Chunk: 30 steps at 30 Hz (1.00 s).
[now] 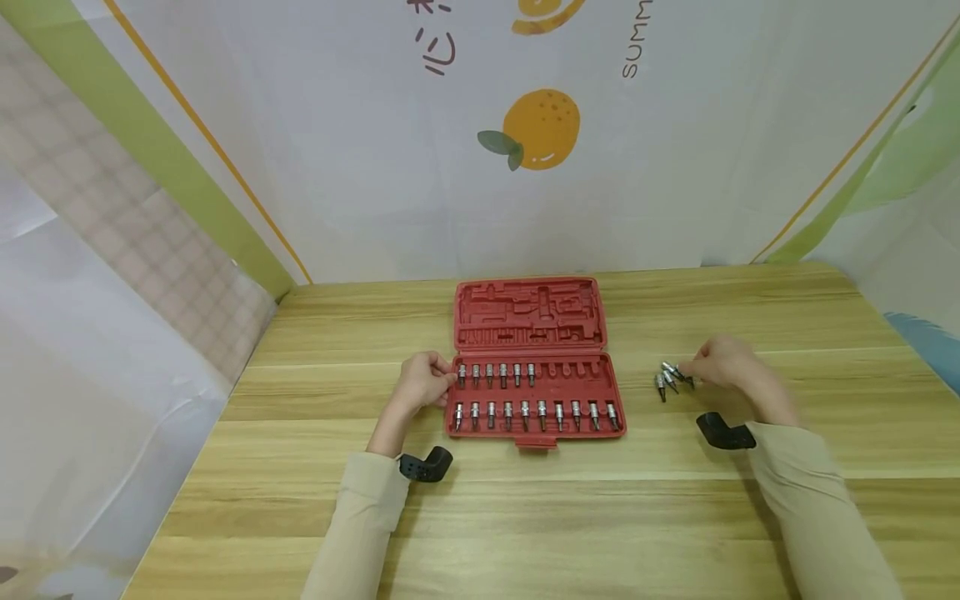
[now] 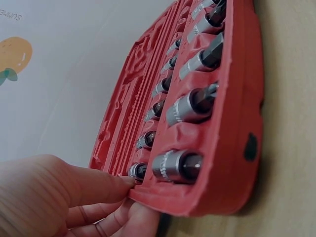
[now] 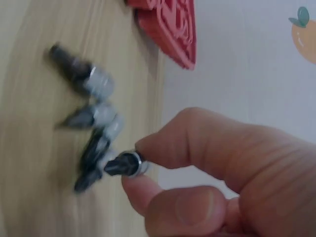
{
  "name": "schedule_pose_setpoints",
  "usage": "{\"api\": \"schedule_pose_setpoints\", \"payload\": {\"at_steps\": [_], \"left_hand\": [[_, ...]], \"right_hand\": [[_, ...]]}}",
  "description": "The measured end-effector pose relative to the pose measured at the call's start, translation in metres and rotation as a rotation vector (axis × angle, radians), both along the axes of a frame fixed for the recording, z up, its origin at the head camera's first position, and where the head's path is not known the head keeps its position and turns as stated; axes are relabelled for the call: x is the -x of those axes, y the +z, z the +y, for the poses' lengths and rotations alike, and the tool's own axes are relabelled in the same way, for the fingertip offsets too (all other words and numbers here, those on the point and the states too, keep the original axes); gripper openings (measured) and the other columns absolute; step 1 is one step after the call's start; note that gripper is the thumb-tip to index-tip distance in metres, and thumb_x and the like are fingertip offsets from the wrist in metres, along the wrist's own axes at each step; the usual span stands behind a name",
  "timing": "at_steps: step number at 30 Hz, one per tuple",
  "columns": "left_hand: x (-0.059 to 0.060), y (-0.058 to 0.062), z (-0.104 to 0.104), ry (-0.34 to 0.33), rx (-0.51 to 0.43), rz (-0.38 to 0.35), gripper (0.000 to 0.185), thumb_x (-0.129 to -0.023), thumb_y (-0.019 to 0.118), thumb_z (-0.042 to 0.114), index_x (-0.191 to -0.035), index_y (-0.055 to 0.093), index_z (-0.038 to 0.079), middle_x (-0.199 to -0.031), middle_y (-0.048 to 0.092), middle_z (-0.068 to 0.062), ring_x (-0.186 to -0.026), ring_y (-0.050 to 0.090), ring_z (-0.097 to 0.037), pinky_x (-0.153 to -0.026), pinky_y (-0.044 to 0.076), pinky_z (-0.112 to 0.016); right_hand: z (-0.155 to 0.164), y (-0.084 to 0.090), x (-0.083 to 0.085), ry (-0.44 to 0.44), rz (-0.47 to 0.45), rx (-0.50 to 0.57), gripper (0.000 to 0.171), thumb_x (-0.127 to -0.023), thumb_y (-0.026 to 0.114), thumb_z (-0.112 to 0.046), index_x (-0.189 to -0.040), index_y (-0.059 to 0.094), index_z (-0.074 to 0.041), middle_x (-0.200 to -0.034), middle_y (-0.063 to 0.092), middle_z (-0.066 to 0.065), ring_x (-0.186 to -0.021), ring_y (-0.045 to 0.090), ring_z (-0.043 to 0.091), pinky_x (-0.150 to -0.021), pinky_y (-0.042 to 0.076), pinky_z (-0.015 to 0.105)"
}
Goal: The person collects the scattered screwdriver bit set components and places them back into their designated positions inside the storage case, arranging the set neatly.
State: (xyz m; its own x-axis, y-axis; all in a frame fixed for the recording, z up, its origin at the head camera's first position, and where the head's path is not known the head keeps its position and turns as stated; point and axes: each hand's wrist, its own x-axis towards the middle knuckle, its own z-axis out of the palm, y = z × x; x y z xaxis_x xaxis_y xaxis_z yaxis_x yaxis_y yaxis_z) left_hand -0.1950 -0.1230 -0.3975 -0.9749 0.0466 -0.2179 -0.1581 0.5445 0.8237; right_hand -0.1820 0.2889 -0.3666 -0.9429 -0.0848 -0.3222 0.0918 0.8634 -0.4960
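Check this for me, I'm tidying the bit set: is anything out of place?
Yes. A few loose bits lie on the table, right of the red case, whose upper row has empty slots at its right end. The right hand pinches one bit; the left hand holds the case's edge.

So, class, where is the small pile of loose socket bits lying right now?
In the head view the loose bits lie on the wooden table, right of the red case, at the right hand fingertips.
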Motion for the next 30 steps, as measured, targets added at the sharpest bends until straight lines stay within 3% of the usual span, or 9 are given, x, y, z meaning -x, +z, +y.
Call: {"api": "schedule_pose_setpoints", "payload": {"at_steps": [7,22,30], "left_hand": [[0.0,0.001,0.0,-0.003,0.004,0.003,0.005,-0.087,0.061,-0.001,-0.085,0.058,-0.004,-0.067,0.056,-0.009,-0.045,0.054,-0.012,-0.045,0.055,-0.025],[-0.002,0.002,0.0,-0.002,0.004,-0.003,0.005,-0.088,0.062,-0.001,-0.085,0.058,-0.003,-0.067,0.056,-0.008,-0.045,0.054,-0.012,-0.045,0.054,-0.025],[-0.002,0.001,0.0,-0.001,0.003,0.005,0.006,-0.087,0.062,-0.001,-0.085,0.057,-0.004,-0.067,0.055,-0.009,-0.045,0.054,-0.012,-0.045,0.054,-0.025]], "right_hand": [[-0.022,0.004,0.005,0.052,0.038,0.02,0.044,-0.086,0.058,-0.021,-0.047,0.038,-0.017,-0.044,0.029,-0.009,-0.043,0.022,0.006,-0.045,0.025,0.021],[-0.08,0.007,0.019,0.073,0.039,0.077,0.043,-0.085,0.06,-0.02,-0.048,0.039,-0.016,-0.043,0.029,-0.008,-0.041,0.022,0.006,-0.041,0.022,0.02],[-0.109,0.003,0.026,0.104,0.089,0.079,0.043,-0.084,0.065,-0.018,-0.049,0.039,-0.015,-0.046,0.029,-0.008,-0.044,0.025,0.006,-0.042,0.02,0.018]]}}
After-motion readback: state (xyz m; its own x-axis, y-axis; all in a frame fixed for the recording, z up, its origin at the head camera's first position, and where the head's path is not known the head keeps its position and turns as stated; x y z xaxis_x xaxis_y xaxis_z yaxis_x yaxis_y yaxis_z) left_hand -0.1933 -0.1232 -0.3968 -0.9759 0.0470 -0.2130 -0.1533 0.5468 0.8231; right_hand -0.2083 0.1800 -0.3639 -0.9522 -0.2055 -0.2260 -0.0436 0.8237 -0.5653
